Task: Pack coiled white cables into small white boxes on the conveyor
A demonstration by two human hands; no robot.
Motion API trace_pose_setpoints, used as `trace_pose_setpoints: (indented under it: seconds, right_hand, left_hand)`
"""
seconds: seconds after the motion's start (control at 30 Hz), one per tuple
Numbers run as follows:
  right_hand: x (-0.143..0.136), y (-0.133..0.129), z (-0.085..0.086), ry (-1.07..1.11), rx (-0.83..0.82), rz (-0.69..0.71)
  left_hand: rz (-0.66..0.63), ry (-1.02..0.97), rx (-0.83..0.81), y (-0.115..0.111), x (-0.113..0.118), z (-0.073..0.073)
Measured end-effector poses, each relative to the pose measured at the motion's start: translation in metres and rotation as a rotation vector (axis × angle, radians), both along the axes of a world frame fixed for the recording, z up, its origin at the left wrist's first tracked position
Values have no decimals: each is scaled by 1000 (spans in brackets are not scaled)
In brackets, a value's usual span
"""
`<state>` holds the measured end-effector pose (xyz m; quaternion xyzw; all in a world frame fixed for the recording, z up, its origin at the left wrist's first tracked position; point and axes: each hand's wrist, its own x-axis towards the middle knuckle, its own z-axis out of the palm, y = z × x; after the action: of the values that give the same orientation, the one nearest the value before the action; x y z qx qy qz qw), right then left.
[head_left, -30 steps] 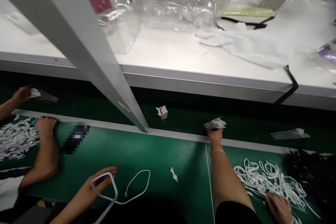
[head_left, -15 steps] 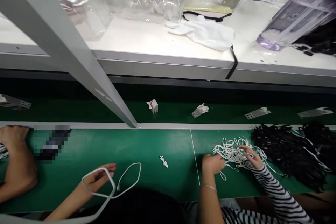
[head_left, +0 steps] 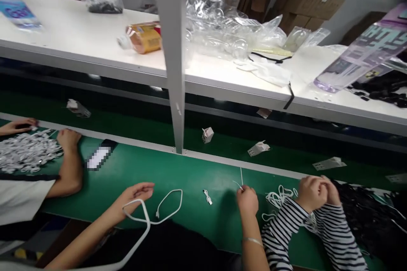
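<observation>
Grn. bench (head_left: 193,173), 2 hands.
L hand (head_left: 137,194) hung open nr. looped cable (head_left: 181,199); R hand (head_left: 247,199) gripped thin wht. cord (head_left: 237,184); tied cable (head_left: 207,197) lay betw.

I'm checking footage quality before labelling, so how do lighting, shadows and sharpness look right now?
Head view: the white shelf is bright, the recess under it nearly black; a soft shadow falls on the green table beside the right hand; the purple bottle looks stretched and soft; pixel blocks mask an item at left.
</observation>
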<state>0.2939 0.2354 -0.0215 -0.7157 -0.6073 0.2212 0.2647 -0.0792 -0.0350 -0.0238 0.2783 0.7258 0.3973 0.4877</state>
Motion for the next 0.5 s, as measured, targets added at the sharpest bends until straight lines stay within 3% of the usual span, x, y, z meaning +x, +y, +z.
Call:
trace_pose_setpoints:
  seconds: [0.07,0.13,0.27,0.37,0.43,0.5]
  right_hand:
    - [-25,-35,-7,78,-126,98]
    - [-41,-63,2,180,-226,230]
    - [-58,-103,55,459,-395,431]
    - [-67,-122,90,670,-467,420]
    - [-69,-130,97,755,-459,365]
    - [-68,-137,93,843,-449,276]
  left_hand:
    - [-33,35,49,19,15,24]
    - [-90,67,120,39,37,51]
    - [-309,159,281,72,83,90]
    - [-453,274,402,80,103,100]
    - [-457,265,419,81,108,99]
    - [-399,73,374,80,110,97]
